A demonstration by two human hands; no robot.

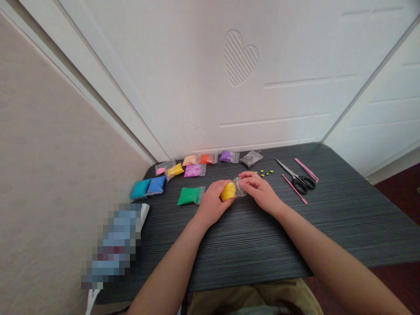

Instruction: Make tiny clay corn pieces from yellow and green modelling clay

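Head view: left hand [213,199] curls its fingers round yellow clay [228,191], right hand [259,188] pinching the clear bag [239,187], open desk [249,245] nearer.

The table [249,236] is dark grey with fine streaks; the door [197,78] is white with striped hearts [241,57]. Packets are green [188,195], teal [141,188], blue [156,185], purple [226,156] and orange [206,159]; the scissors' handles [303,183] are black.

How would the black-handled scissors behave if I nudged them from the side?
The scissors would probably slide flat rather than roll, since they lie flat on the table. They may pivot, the blades being slender beside broad handle loops, and likely stay stiff, given the metallic blades.
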